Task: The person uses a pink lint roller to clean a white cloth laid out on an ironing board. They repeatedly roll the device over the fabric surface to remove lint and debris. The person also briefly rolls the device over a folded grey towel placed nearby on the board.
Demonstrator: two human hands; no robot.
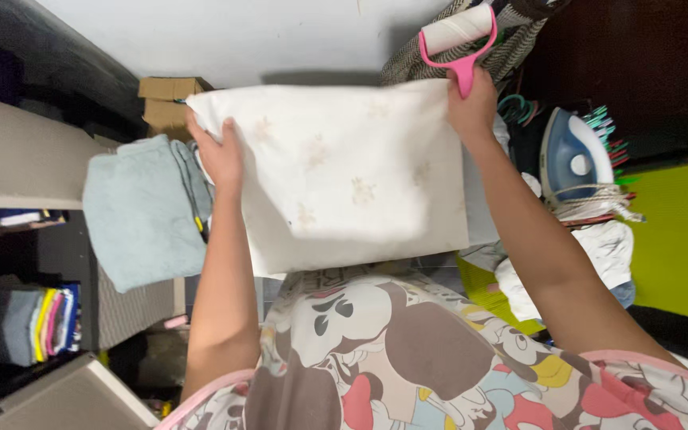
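A: Head view: where's the white cloth?

B: Stretched between both hands, long axis running hand to hand. Left hand is closed on one top corner; right hand pinches the other, also gripping a pink lint roller. Iron sits right.

Cloth – white with faint beige prints scattered across it; towel beside it – pale blue-grey, plain. Lint roller: pink handle and frame, white roll; iron blue and white, its cord beige; boxes brown cardboard. Shirt – cartoon-mouse print in brown, white, red, yellow and light blue with pink sleeve edging; folded stack shows grey, yellow, pink and blue; surface at right is lime green.
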